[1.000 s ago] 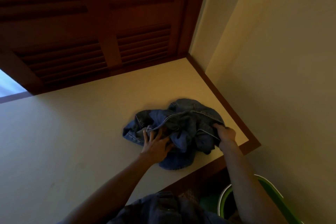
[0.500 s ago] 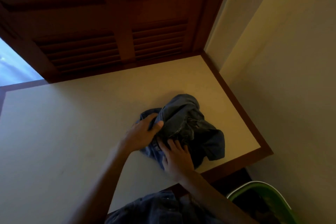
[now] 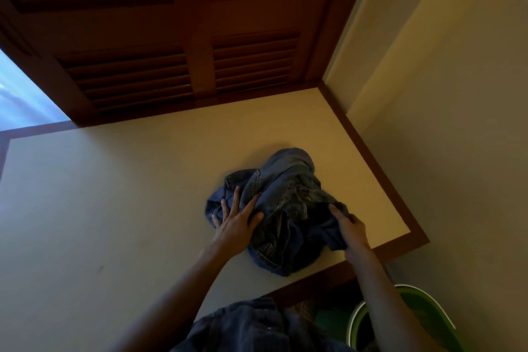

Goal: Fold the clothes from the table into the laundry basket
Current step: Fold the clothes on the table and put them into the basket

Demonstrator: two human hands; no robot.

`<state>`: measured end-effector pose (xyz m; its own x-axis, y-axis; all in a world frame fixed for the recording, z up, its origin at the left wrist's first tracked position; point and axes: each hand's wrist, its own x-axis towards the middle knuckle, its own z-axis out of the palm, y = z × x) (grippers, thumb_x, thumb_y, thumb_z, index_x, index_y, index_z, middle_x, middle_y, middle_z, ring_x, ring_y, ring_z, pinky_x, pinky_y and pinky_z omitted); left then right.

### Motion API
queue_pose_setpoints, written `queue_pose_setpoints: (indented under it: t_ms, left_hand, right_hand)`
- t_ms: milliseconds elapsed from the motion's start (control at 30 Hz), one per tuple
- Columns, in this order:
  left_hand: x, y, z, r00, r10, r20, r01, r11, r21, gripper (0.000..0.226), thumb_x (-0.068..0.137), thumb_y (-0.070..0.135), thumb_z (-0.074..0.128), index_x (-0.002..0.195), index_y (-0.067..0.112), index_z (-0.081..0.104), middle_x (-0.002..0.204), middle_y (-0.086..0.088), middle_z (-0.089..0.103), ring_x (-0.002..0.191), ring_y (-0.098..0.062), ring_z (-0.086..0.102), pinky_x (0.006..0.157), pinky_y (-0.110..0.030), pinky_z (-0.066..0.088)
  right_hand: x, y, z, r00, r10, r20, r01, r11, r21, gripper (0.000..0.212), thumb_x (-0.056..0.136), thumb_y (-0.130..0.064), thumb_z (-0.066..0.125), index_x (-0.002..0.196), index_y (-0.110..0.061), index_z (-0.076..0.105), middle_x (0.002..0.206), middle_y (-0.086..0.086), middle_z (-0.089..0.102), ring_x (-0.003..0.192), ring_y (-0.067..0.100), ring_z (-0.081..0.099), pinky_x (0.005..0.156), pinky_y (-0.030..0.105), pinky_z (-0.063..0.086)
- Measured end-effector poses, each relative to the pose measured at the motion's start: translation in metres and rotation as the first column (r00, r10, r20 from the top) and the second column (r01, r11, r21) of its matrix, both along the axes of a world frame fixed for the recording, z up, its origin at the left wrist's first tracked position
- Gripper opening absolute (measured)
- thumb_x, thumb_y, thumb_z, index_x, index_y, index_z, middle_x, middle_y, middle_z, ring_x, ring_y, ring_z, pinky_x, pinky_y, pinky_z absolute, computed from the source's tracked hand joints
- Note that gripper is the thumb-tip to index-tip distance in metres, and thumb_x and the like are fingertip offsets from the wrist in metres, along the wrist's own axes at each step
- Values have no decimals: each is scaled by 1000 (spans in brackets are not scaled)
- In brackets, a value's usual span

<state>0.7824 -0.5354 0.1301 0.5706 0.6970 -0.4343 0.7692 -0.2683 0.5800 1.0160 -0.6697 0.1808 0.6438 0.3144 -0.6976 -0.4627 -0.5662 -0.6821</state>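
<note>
A crumpled blue denim garment [image 3: 288,194] lies bunched near the right front corner of the cream table [image 3: 120,194]. My left hand [image 3: 237,223] lies spread flat on the garment's left side, fingers straight. My right hand [image 3: 350,227] grips a fold at the garment's right edge, fingers curled into the cloth. The green laundry basket [image 3: 405,308] stands on the floor below the table's front right edge, partly hidden by my right forearm.
Brown louvered shutters [image 3: 171,37] rise behind the table. A cream wall [image 3: 443,123] runs along the table's right side. A dark wooden border [image 3: 380,160] frames the tabletop. Another denim piece [image 3: 243,326] shows at the bottom edge, close to my body.
My right hand has moved from the middle front of the garment out to its right edge and taken a fold. My left hand has flattened on the left side.
</note>
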Motion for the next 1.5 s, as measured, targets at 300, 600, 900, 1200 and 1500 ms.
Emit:
queue_pose_setpoints:
  t_ms: [300,600,900,1200,1500]
  left_hand:
    - [-18,31,6,960,-24,278,73,983,-168,60,85,69,51,140,45,46,166,-3,14,152,-30,11,118,-58,23]
    - [-118,38,-14,738,555,384,-484,831,-273,35,98,9,56,129,26,61,129,-4,63,121,-27,60,90,-35,49]
    - [-87,-6,-38,992,62,-113,-47,989,137,60,101,45,44,155,44,16,166,-13,-7,152,-35,-6,120,-56,7]
    - [-12,-38,-39,890,-440,-120,452,886,102,64,96,57,47,153,42,24,167,-7,-4,152,-36,-7,120,-58,5]
    - [67,-106,1,756,-641,135,630,768,120,80,100,50,42,144,56,-25,166,-3,-13,151,-38,11,117,-58,24]
  right_hand:
    - [-107,67,14,215,798,562,-680,536,-501,128,51,-101,47,153,-48,-9,166,9,-10,151,39,-14,112,70,11]
    - [-139,74,-40,-134,920,369,-518,252,-817,117,68,-88,54,149,-49,-20,158,27,-27,145,54,-15,104,80,18]
    - [-140,37,-39,169,881,442,-503,463,-730,89,84,-69,58,155,-45,9,164,11,-13,149,44,-2,113,69,16]
    - [-108,-73,-26,523,663,536,-288,729,-621,92,75,-64,70,152,-41,26,157,8,17,145,38,14,111,65,30]
    - [-65,-219,-14,787,-190,587,231,973,6,61,72,-25,86,127,-14,62,113,10,69,97,32,68,83,47,58]
